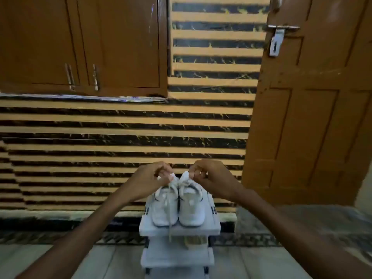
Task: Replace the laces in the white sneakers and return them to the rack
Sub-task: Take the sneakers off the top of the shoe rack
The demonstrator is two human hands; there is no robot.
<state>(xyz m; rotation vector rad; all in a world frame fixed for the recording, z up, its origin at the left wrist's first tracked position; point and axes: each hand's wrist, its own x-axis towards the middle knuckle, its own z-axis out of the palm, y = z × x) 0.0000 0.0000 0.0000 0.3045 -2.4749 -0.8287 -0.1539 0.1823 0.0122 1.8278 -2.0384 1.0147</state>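
White low-top sneakers (178, 206), a pair with dark trim, sit side by side on the top shelf of a small white tiered plastic shoe rack (179, 231) standing on the pale floor against the striped tan-and-black wall (120, 137). Toes point toward the person; heels and collars face the wall. Long axis of each shoe runs straight away from the camera, roughly parallel to the forearms.

Left hand (150, 181): pinched closed at the heel collar or tongue of the left shoe; exact part held cannot be told, frame is blurred. Right hand (209, 178): likewise pinched on the top rear edge of the right shoe. Each hand is directly over its own shoe, so neither has to cross the other.

Pale off-white lace (170, 218): threaded on the left shoe, with one loose end hanging down over the toe and past the front edge of the top shelf. Lacing on the right shoe is visible near the throat, but I cannot tell whether it is tied.

Judgement: lacing looks done or nearly so, and the pair is at its place on the rack. What remains is likely letting go and tucking the dangling end. Risk: the free end could snag a finger and drag the left shoe forward off the shelf.

Lower shelf holds something tan, unidentifiable.
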